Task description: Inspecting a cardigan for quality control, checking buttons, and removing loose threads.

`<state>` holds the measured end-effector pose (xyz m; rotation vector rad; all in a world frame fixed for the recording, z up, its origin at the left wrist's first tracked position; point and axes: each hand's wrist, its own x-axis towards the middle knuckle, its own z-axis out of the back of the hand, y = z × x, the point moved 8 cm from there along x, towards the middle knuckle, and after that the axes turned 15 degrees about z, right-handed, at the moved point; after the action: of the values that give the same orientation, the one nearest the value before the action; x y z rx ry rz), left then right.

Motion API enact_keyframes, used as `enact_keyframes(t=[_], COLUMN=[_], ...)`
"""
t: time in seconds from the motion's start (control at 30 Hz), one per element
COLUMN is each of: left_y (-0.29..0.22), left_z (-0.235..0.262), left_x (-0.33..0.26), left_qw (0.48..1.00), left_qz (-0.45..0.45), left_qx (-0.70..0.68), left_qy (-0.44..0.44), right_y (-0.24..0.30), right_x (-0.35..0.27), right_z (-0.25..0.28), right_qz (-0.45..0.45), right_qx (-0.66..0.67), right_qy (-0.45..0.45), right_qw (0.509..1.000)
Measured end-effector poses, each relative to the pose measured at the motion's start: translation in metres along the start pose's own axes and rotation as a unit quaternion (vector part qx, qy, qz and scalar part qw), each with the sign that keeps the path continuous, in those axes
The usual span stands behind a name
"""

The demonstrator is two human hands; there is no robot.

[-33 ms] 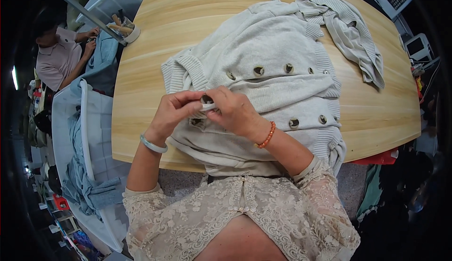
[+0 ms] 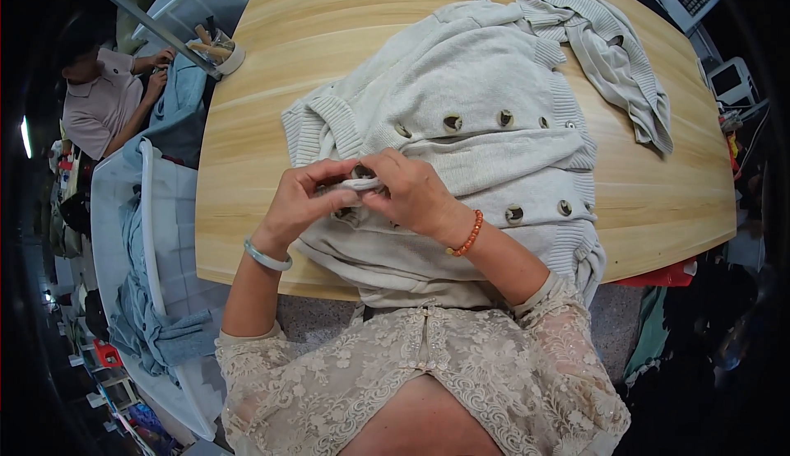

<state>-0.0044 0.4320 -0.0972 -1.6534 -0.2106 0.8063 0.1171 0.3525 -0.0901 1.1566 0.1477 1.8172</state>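
A light grey knit cardigan (image 2: 469,61) with large dark-and-cream buttons lies spread across the wooden table, ribbed cuffs and hem showing. Near its left front edge my left hand (image 2: 292,197) grips the knit by a dark button (image 2: 360,172), index finger at the button and thumb below it. Beside it, my right hand (image 2: 415,197) pinches the same folded edge between thumb and fingers. The button is partly covered by the fingers. Other buttons, such as one button (image 2: 453,123), run in two rows along the fronts. The right hand's fingertips are partly hidden.
A wooden table (image 2: 247,127) holds the garment, with a sleeve (image 2: 634,86) stretching to the far right. At its left edge stand a tool holder (image 2: 233,59) and a metal pole (image 2: 152,24). Translucent bins (image 2: 148,234) hold blue cloth. Another person (image 2: 103,98) handles blue fabric at the left.
My left thumb has shifted slightly right and down along the edge. The folded knit at the button has turned a little, covering more of it. The rest of the cardigan lies as before.
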Motion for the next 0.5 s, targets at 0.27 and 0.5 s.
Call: enact_keyframes(t=[0.27,0.5], left_y=[-0.014,-0.013], left_z=[0.000,-0.006], left_x=[-0.018,-0.013], left_qw=[0.926,0.891], left_qz=[-0.201,-0.215], left_qx=[0.275,0.322], left_qy=[-0.162,-0.235], right_y=[-0.004,-0.003], right_x=[0.005,-0.001], right_z=[-0.007,-0.005], right_qz=[0.013,-0.002], right_qx=[0.056,0.068], right_qy=[0.024,0.004], right_qw=[0.998,0.998])
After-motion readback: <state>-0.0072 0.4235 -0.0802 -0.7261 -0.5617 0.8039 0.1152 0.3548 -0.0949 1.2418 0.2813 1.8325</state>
